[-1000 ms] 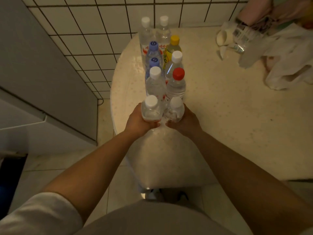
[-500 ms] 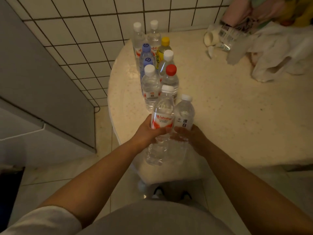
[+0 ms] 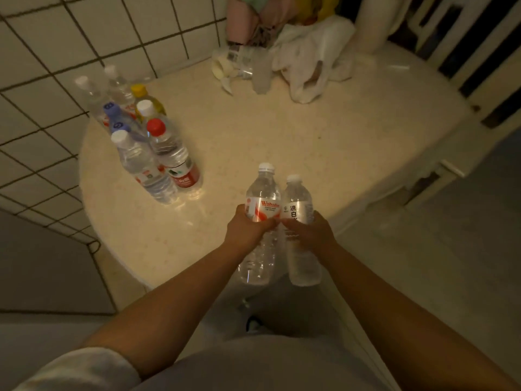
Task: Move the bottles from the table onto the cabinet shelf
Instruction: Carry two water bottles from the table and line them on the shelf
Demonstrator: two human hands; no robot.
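Tiled wall [image 3: 42, 88] at 10 o'clock: square pale glazed tiles, dark grout lines. Round-edged table [image 3: 282, 131], cream speckled stone-like top, glossy, faint reflections.

Bottle cluster [image 3: 141, 142] at 10 o'clock on the table, standing in two close rows: clear ribbed plastic. Caps white, blue, yellow; nearest pair has a white-capped bottle [image 3: 141, 165] touching a red-capped bottle [image 3: 172, 159] with a red label band.

Centre, 12 o'clock: left hand [image 3: 248, 230] grips the Wahaha bottle [image 3: 260, 221] around its red-and-white label, fingers curled. Clear, ridged lower body, white cap. Right hand [image 3: 307, 232] grips the second bottle [image 3: 300, 230] at mid-body; smoother wall, white label with dark characters, white cap. The two bottles touch side by side, upright, held off the table over its near edge.

At 1 o'clock, far table edge: crumpled white plastic bag [image 3: 313, 60], soft folds, beside a lying clear container [image 3: 242, 60].

Against half a second ago: the view has swung right, so the cluster sits farther left; the two held bottles are well apart from the cluster now, where they were just in front of it. Both grips unchanged.
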